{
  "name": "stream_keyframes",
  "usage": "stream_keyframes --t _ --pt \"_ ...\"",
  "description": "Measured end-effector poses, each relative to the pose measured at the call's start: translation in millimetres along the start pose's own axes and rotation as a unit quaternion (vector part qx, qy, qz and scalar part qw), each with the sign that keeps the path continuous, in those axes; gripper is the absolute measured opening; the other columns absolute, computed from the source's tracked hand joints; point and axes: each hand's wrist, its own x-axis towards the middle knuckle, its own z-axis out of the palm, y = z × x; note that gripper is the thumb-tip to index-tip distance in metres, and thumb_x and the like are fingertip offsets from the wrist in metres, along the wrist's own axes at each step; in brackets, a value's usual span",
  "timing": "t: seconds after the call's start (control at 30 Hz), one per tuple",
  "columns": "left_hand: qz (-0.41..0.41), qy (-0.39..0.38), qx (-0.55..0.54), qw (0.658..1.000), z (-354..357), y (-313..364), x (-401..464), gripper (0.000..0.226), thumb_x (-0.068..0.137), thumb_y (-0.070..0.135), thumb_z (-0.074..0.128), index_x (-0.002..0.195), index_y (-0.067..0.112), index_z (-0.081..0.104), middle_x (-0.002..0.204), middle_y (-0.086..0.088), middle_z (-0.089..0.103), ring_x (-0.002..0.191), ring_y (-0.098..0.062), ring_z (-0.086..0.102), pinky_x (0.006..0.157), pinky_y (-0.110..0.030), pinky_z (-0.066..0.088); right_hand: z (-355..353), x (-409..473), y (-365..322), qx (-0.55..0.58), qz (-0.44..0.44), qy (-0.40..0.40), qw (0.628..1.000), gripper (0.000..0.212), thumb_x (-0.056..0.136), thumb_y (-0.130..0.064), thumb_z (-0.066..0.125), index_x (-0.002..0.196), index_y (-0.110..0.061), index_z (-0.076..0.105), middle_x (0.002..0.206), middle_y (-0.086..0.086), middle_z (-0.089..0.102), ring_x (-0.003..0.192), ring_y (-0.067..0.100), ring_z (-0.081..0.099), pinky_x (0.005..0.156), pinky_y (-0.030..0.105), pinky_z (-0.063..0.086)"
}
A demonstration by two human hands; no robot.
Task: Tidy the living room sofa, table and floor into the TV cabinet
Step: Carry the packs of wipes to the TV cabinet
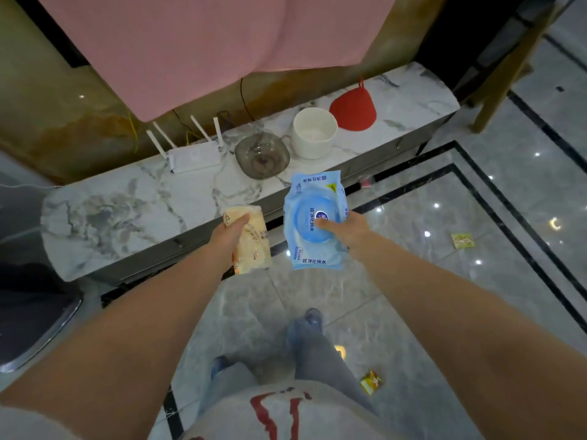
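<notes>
Left hand (230,231) grips a bread packet (254,241); right hand (344,231) grips a blue wet-wipes pack (313,217). Far, on the TV cabinet (127,211): glass bowl (262,155), white cup (314,132), contents unclear.

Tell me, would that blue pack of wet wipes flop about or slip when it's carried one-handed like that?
Probably a little floppy: the blue wipes pack is a soft film pouch, and its free ends look slightly bowed. Its glossy wrap may be slippery, though the right hand pins it with the thumb on the lid. Dropping it seems unlikely to break anything.
</notes>
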Motion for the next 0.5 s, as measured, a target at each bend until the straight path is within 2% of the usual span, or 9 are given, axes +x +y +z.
stream_keyframes --t 0.07,0.13,0.2,0.33,0.5 --pt "-0.009 0.015 -0.01 1.0 16.0 5.0 5.9 0.071 0.071 0.05 0.081 0.13 0.018 0.06 0.121 -0.008 0.068 0.105 -0.032 0.066 0.097 -0.055 0.05 -18.5 17.7 -8.8 -0.013 0.004 -0.006 1.0 0.02 0.079 -0.027 0.083 0.084 -0.019 0.065 0.088 0.002 0.069 0.073 0.016 0.065 0.057 0.03 0.056" --pt "-0.014 0.023 -0.029 0.999 35.1 9.3 12.3 0.074 0.065 0.051 0.082 0.128 0.019 0.061 0.12 -0.008 0.068 0.104 -0.032 0.067 0.097 -0.056 0.05 -36.2 37.8 -18.6 -0.038 -0.001 -0.008 0.999 0.03 0.075 -0.031 0.085 0.094 -0.015 0.067 0.097 0.005 0.071 0.086 0.021 0.068 0.074 0.04 0.06" --pt "-0.012 0.02 -0.04 0.999 52.1 13.8 14.8 0.069 0.069 0.049 0.082 0.128 0.02 0.061 0.119 -0.008 0.069 0.103 -0.032 0.067 0.096 -0.058 0.05 -47.1 53.4 -26.5 -0.048 0.001 -0.015 0.999 0.036 0.075 -0.031 0.086 0.1 -0.015 0.066 0.102 0.004 0.07 0.095 0.024 0.068 0.085 0.042 0.059" --pt "-0.011 0.026 -0.029 0.999 75.4 23.5 19.7 0.056 0.078 0.046 0.077 0.125 0.019 0.062 0.116 -0.009 0.069 0.102 -0.033 0.067 0.095 -0.057 0.051 -56.0 79.7 -34.9 -0.055 0.001 -0.021 0.998 0.041 0.073 -0.031 0.086 0.104 -0.012 0.068 0.106 0.006 0.072 0.097 0.026 0.069 0.088 0.045 0.058" --pt "0.011 0.044 -0.035 0.998 82.4 43.0 31.2 0.054 0.081 0.045 0.075 0.127 0.021 0.059 0.121 -0.008 0.066 0.108 -0.032 0.064 0.098 -0.054 0.049 -55.2 107.6 -53.9 -0.107 -0.011 -0.036 0.994 0.053 0.072 -0.032 0.087 0.114 -0.008 0.066 0.108 0.008 0.07 0.099 0.026 0.069 0.086 0.04 0.058"
